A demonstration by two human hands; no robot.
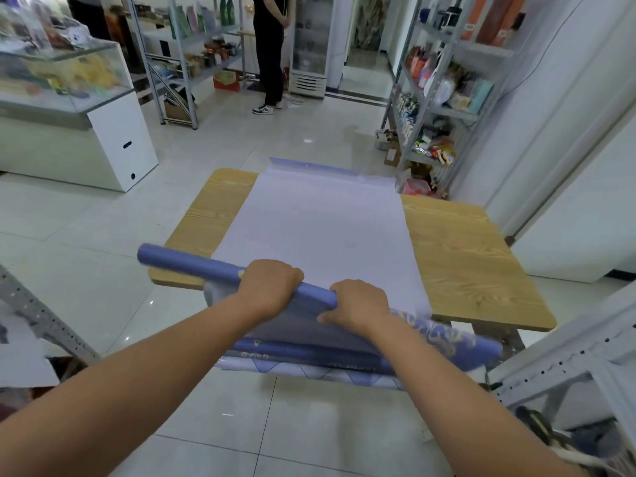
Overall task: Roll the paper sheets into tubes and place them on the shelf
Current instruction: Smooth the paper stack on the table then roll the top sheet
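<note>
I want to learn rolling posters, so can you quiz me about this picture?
1. True or false: the left hand and the right hand both grip the purple roll.
2. The flat sheet lies on: A) floor, B) wooden table, C) shelf.
3. Is the sheet fully rolled yet?
Key: 1 true; 2 B; 3 no, most of it lies flat.

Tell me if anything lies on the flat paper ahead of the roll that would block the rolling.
Nothing visible does. The left hand and right hand grip the roll at the near edge of the table, and the flat paper ahead of it lies bare to its far end.
</note>
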